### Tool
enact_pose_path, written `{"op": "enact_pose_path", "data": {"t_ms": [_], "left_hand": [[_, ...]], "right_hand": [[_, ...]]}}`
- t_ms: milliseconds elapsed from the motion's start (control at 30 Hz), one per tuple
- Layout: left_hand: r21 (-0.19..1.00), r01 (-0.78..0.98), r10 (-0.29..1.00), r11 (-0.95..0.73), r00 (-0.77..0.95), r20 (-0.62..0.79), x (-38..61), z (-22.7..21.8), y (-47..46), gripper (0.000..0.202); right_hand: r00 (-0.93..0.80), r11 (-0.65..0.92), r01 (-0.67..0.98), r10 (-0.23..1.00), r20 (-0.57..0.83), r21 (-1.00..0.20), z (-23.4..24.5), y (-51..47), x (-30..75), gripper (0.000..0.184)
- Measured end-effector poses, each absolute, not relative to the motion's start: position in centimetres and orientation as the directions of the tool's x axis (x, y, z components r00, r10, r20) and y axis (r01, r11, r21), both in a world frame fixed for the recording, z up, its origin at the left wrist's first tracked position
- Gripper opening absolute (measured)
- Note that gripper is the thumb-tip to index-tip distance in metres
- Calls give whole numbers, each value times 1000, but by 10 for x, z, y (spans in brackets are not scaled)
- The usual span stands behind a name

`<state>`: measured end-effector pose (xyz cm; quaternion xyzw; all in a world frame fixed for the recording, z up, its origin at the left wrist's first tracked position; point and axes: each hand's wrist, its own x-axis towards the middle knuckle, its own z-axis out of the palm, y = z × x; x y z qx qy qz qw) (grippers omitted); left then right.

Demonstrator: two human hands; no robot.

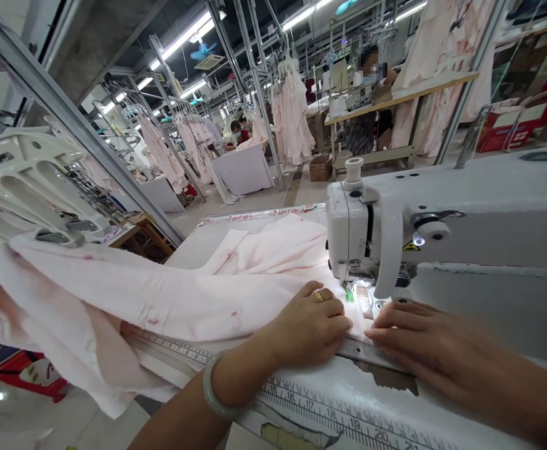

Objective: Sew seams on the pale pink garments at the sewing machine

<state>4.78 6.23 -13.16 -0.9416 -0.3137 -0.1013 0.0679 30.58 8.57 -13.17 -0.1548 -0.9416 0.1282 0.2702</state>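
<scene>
A length of pale pink fabric (174, 300) with small reddish motifs lies across the sewing table, its right edge close under the needle area of a white sewing machine (352, 231). On that fabric, just left of the presser foot, rests my left hand (313, 325) with its fingers curled and closed on the cloth. My right hand (427, 344) lies low on the machine bed to the right, fingers stretched forward. Its fingertips are at the fabric's right edge. A green piece (349, 292) shows beside the lit needle. What lies under my left palm is hidden.
A printed measuring tape (320, 409) runs along the table's front edge. Fabric hangs off the left side, near a white slotted rack (24, 181). Metal posts, hanging pink garments (294, 115) and a co-worker (369, 75) at another machine stand beyond.
</scene>
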Motion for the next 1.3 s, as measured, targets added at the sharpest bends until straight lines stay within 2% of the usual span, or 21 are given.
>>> {"op": "enact_pose_path", "data": {"t_ms": [167,300,500,633,733,900,1000,1067,1200,1300], "left_hand": [[-45,593,555,-804,775,303,46,-130,61,18],[-124,549,475,-827,799,368,49,-135,62,25],[-249,521,370,-816,803,467,58,-144,63,28],[-255,510,368,-822,816,446,59,-144,61,26],[-247,512,404,-823,833,378,59,-144,59,21],[-274,508,412,-816,845,340,58,-142,55,26],[-261,501,418,-825,852,314,56,-141,52,26],[-209,503,437,-839,850,293,53,-140,51,22],[-99,527,491,-844,833,253,47,-142,51,22],[-95,582,552,-808,803,222,47,-143,54,23]], "right_hand": [[-837,907,231,370,403,-352,-138,85,306,32],[-835,895,241,389,389,-376,-145,84,309,28],[-863,864,223,390,320,-451,-143,83,307,32],[-897,865,233,368,245,-445,-141,83,307,27],[-894,879,226,358,269,-420,-138,83,308,30],[-833,927,206,334,442,-314,-136,83,307,27],[-844,940,213,314,435,-266,-138,84,306,24],[-858,949,219,299,419,-229,-142,84,306,26],[-855,968,244,241,458,-54,-155,86,309,38],[-838,951,307,246,487,48,-162,88,308,42]]}}
